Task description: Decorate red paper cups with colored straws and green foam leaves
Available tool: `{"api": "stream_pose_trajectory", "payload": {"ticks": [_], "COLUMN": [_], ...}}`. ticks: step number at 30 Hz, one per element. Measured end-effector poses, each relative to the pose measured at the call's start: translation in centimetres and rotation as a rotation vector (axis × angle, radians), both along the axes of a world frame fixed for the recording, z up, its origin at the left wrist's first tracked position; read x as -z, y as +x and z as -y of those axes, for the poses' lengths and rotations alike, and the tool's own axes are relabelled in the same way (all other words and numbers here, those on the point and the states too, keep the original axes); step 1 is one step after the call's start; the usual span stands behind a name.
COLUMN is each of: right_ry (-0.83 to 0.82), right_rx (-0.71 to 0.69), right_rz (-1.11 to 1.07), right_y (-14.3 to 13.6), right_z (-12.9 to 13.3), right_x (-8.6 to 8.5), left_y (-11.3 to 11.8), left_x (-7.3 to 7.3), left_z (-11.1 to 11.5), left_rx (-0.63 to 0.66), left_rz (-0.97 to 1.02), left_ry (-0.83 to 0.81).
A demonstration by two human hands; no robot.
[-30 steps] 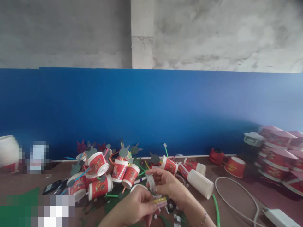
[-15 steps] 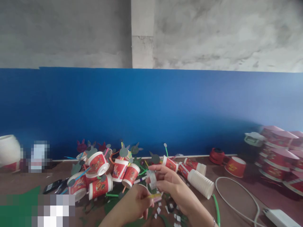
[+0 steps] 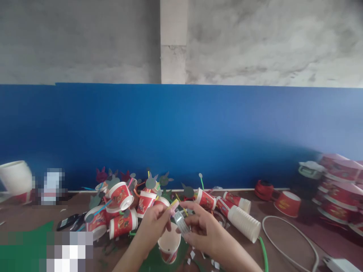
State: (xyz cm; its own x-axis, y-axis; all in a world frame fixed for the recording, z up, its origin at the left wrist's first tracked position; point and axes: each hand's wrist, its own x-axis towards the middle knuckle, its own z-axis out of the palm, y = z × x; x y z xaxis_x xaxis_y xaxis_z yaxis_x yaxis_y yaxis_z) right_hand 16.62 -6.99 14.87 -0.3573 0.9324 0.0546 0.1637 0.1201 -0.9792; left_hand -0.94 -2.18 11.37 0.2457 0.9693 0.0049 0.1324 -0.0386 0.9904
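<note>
White paper scraps [image 3: 193,255] lie on the counter [image 3: 76,204], just right of the red-and-white paper cup [image 3: 169,241], which stands upright, mouth up, on a dark green sheet [image 3: 150,264]. Above the upright cup's rim are the 2 hands. The left hand [image 3: 154,223] pinches a narrow, short yellow-and-pink strip [image 3: 172,206], yellow on top and pink beneath, tilted up to the right. The right hand [image 3: 205,230] grips a clear, shiny, banded piece [image 3: 182,222], slanted, with whitish streaks. The 2 held pieces nearly meet; whether they touch cannot be told. Fingers hide the strip's lower end and part of the clear piece, whose exact shape and material are hard to make out.

Right of the upright cup lie a nested stack of white-rimmed paper cups [image 3: 244,223] and a green tube [image 3: 263,253], cut off below; farther right, a white cable [image 3: 283,218] loops beside a white plastic block [image 3: 340,263], also cut off. Beyond the upright cup to the left is a heap of red printed paper cups [image 3: 123,223], overlapping, with grey-green discs [image 3: 151,183]. Pixelated patches cover things far left. Far right of the upright cup, red drum-shaped stacks [image 3: 340,192] are blurred. Behind everything runs a blue wall panel [image 3: 170,128].
</note>
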Motion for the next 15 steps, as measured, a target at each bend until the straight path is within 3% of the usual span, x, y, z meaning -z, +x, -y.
{"api": "stream_pose_trajectory", "payload": {"ticks": [8,15], "right_ry": [0.040,0.061], "right_rx": [0.118,0.127], "right_rz": [0.038,0.081], "right_y": [0.0,0.1], "right_z": [-1.2,-1.5], "right_x": [1.3,1.3], "left_y": [0.3,0.5], "left_x": [-1.1,-2.3], "left_z": [0.6,1.5], "left_rx": [0.000,0.019], "left_rz": [0.134,0.189], "left_ry": [-0.050,-0.095]}}
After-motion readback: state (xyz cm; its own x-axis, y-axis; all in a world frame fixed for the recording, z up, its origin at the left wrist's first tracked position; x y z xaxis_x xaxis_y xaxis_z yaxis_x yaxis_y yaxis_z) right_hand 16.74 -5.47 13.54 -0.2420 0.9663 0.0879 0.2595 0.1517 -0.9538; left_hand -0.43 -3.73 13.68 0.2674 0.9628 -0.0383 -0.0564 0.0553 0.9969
